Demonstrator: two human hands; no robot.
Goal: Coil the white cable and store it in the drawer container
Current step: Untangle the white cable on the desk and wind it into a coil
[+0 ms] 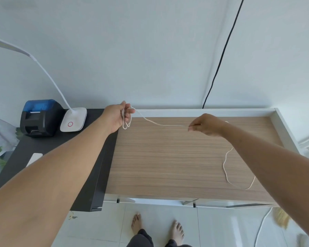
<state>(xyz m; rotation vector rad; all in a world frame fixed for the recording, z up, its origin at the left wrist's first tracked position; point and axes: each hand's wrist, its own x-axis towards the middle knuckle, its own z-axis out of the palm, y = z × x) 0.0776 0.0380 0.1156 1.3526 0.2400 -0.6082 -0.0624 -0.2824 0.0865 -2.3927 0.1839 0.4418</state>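
Observation:
A thin white cable point(150, 121) stretches across the back of the wooden desk top point(168, 157). My left hand point(117, 116) holds a couple of hanging loops of it near the desk's back left corner, fingers curled around them. From there the cable runs right to my right hand point(206, 124), which pinches it between fingertips above the desk. The cable's loose tail curves on the wood beside my right forearm, toward the front right. No drawer container is clearly in view.
A black side table point(43, 145) on the left carries a black and blue printer point(40, 117) and a white lamp base point(73, 119). A black cord point(219, 63) hangs down the wall. The desk has a raised white rim point(203, 111). My bare feet stand on the tiled floor.

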